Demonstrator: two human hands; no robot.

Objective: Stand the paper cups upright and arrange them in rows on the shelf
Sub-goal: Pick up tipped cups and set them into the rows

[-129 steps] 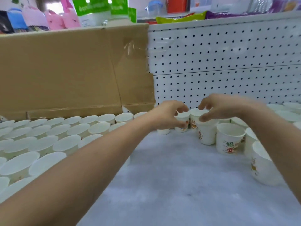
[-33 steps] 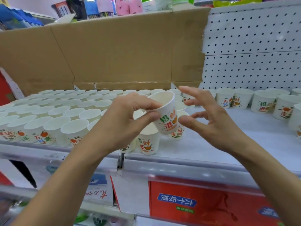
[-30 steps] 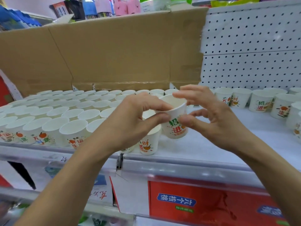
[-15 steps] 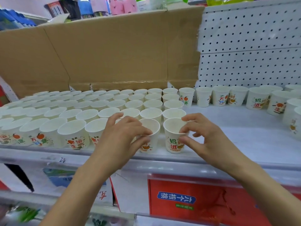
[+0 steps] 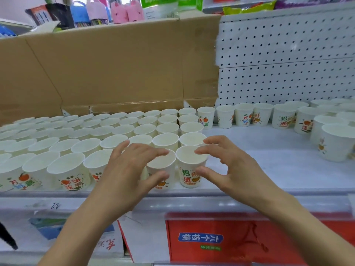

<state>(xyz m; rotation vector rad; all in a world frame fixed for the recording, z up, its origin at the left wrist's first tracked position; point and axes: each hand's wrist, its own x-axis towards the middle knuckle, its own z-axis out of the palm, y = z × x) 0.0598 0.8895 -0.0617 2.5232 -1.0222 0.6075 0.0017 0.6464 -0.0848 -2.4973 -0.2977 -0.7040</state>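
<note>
Two front cups (image 5: 190,160) stand upright, mouths up, near the shelf (image 5: 272,169) edge.
The left hand (image 5: 128,171) and right hand (image 5: 232,173) curve loosely open around them; contact is unclear.

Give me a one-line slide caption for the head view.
Left hand and right hand bracket upright front-row paper cups at the shelf edge.

The shelf (image 5: 269,164) is free right of centre up to its front edge, while packed cups (image 5: 76,135) block the left and loose cups (image 5: 263,116) the back edge.
</note>
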